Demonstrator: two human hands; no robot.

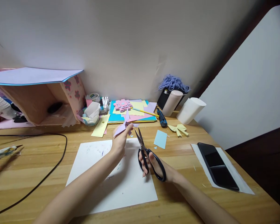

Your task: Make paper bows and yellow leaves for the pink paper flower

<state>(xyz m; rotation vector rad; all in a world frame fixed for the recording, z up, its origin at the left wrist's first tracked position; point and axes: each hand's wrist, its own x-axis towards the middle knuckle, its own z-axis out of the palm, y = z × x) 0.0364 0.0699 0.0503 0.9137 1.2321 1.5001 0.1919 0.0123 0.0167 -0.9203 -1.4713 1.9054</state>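
My left hand (120, 141) pinches a folded piece of purple paper (121, 128) with pointed ends, held above the top edge of a marked white sheet (91, 177). In my right hand (151, 161) is a pair of scissors (142, 146) with black handles, my fingers through the loops. The blades point up and away, slightly parted, a little to the right of the purple paper and apart from it. Right of the blades lies a light blue paper piece (160, 139) with a tiny blue scrap beside it.
Behind my hands sit stacked coloured papers (114, 116), a pink paper flower (122, 105), a yellow pencil (144, 112) and a utility knife (162, 118). Rightward are a yellow paper bow (179, 129) and a phone (217, 165). A glue gun (2, 154) and black cord (58, 166) lie left.
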